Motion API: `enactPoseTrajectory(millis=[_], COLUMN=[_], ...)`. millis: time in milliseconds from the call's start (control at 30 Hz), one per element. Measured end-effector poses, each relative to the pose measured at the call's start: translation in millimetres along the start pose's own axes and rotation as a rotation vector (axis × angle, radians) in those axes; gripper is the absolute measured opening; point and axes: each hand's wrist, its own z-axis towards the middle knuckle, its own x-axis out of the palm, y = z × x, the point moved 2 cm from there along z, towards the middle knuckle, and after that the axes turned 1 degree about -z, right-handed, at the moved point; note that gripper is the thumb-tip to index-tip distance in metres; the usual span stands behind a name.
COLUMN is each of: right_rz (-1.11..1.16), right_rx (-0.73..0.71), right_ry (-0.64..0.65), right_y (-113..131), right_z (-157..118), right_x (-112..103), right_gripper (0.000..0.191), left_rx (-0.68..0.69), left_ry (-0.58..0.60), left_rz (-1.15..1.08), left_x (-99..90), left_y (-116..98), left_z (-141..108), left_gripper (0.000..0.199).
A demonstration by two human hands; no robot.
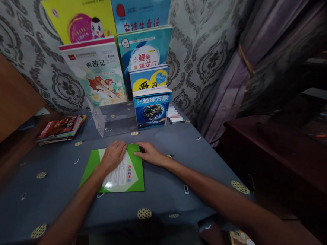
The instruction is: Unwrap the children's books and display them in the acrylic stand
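A green book (pixel 137 173) with a pale panel and colored characters lies flat on the table. Across its upper part rests my left hand (pixel 114 154), fingers stretched forward and palm down on the cover. My right hand (pixel 149 153) pinches the book's far right edge, thumb on top and the other fingers partly hidden behind the corner. Just beyond the hands stands a clear stepped book stand (pixel 98 117) with several upright books. Among them are a white storybook (pixel 105 85) on the left and a blue book with a globe (pixel 153 110) on the right.
A small stack of magazines (pixel 59 128) lies at the table's left. The patterned tablecloth (pixel 168 196) covers the table. Patterned wallpaper (pixel 203 52) rises behind, a tied purple curtain (pixel 233 73) hangs right, and dark red furniture (pixel 280 148) stands beside the table.
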Motion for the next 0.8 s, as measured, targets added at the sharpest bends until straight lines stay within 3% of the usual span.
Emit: enactPoseTrajectory(millis=[133,267,367,467,667,800], right_rz=[-0.318,-0.43,-0.475,-0.509,-0.514,-0.569], right_rx=[-0.067,-0.068,-0.027,-0.017,-0.043,-0.002], right_ry=[-0.098,-0.109,-0.088,-0.053,-0.063,-0.065], right_y=[5,4,3,4,5,6], right_z=[-1,-1,-2,-2,-2,-3], right_x=[-4,-5,-5,-5,-4,-4], right_gripper=[0.008,0.011,0.014,0.016,0.018,0.021], left_rx=[0.003,0.028,0.009,-0.072,-0.306,-0.353], left_ry=[0.031,0.044,0.06,0.087,0.071,0.077], left_rz=[0.138,0.199,0.117,0.05,0.075,0.084], left_x=[-3.4,-1.2,3.5,2.7,-13.5,-15.9], left_y=[-14,-41,-47,-26,39,50], left_z=[-4,-27,-52,-70,-87,-90], left_gripper=[0.031,0.039,0.041,0.045,0.048,0.051])
